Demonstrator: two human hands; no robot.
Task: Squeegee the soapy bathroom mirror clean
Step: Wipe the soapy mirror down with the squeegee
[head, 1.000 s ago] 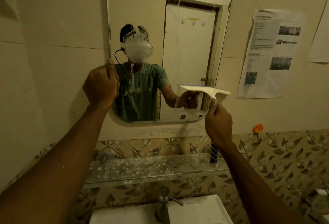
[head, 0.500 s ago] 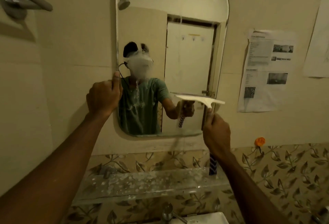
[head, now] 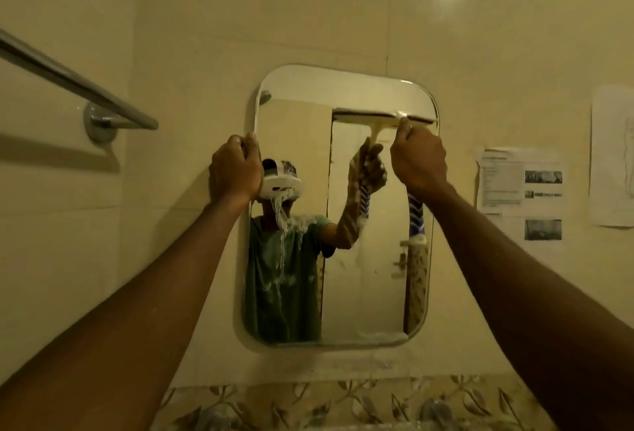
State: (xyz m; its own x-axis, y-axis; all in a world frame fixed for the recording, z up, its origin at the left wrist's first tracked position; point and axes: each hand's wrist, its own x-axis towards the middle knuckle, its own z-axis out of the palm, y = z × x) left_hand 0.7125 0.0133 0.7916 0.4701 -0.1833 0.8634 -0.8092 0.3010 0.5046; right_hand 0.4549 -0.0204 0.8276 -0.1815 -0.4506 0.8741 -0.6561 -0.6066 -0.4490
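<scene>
Here the right hand (head: 419, 160) is gripping the squeegee (head: 384, 118) handle in a fist, its blade lying flat against the upper right of the mirror (head: 363, 276), just above the knuckles. The left hand (head: 236, 170) is clasping the mirror's left edge.

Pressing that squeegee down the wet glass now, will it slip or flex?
The squeegee handle looks rigid, so it probably won't bend. The right hand grips it beside soapy runs on the mirror, so the handle may be slick. Its wide blade should glide evenly.
</scene>
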